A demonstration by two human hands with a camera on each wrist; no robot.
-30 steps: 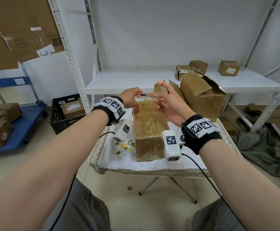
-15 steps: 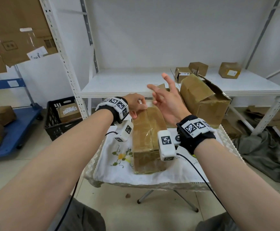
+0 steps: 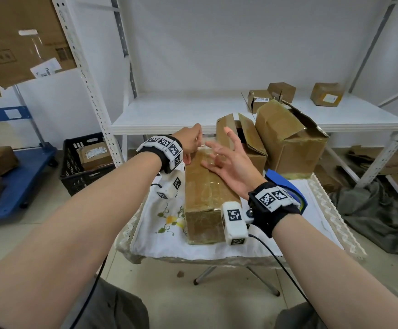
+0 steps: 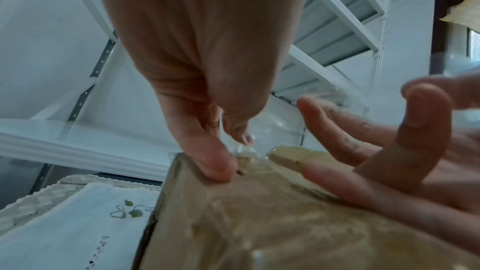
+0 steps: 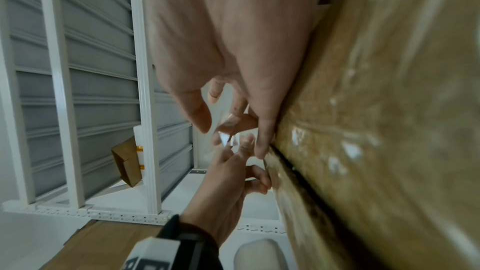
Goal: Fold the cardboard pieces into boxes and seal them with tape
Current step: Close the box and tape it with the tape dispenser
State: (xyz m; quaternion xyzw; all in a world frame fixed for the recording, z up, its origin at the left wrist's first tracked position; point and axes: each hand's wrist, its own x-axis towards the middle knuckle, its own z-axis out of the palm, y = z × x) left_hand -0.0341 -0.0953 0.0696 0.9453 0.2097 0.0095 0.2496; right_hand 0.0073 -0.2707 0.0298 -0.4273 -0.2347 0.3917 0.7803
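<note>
The closed cardboard box (image 3: 207,186) lies lengthwise on the white embroidered cloth (image 3: 169,231) covering the worktop (image 3: 335,224), its long axis pointing away from the person. The box is brown, long and narrow; its top flaps meet along a centre seam, and glossy clear tape (image 4: 259,155) covers the top and near end, wrinkled at the far edge.

The left hand (image 3: 190,141) is at the far left corner of the box. Its thumb presses the top edge, and thumb and forefinger pinch a loose strip of the clear tape. The right hand (image 3: 226,160) hovers over the far half of the box top, palm turned inward, fingers spread and straight, holding nothing.

Behind the box stand two larger open boxes (image 3: 288,141). A blue tape dispenser (image 3: 290,188) lies behind the right wrist.
</note>
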